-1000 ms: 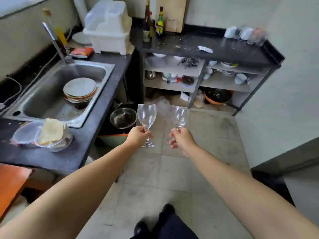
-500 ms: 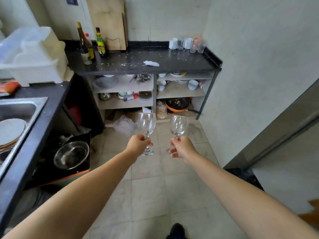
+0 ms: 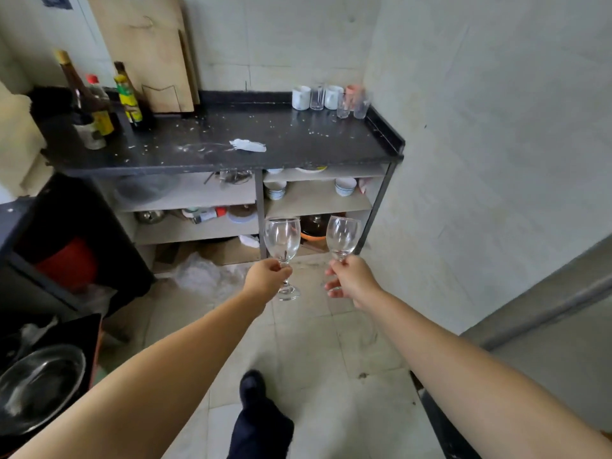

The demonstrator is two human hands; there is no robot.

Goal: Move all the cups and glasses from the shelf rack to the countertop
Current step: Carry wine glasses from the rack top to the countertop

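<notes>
Partway: several cups and glasses (image 3: 331,98) already stand at the bench (image 3: 212,144) back-right corner, left hand (image 3: 265,276) and right hand (image 3: 351,279) each pinch a wine glass (image 3: 282,238) (image 3: 342,234) by the stem mid-air short of the bench; rack leftovers unclear.

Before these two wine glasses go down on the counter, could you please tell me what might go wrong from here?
The left hand and right hand each pinch a wine glass by its thin stem; the left glass and right glass are carried close together and might clink. The cups and glasses already crowd the countertop's back right corner, so setting down there could knock one. Crumbs and a white scrap could leave a base unsteady.
</notes>
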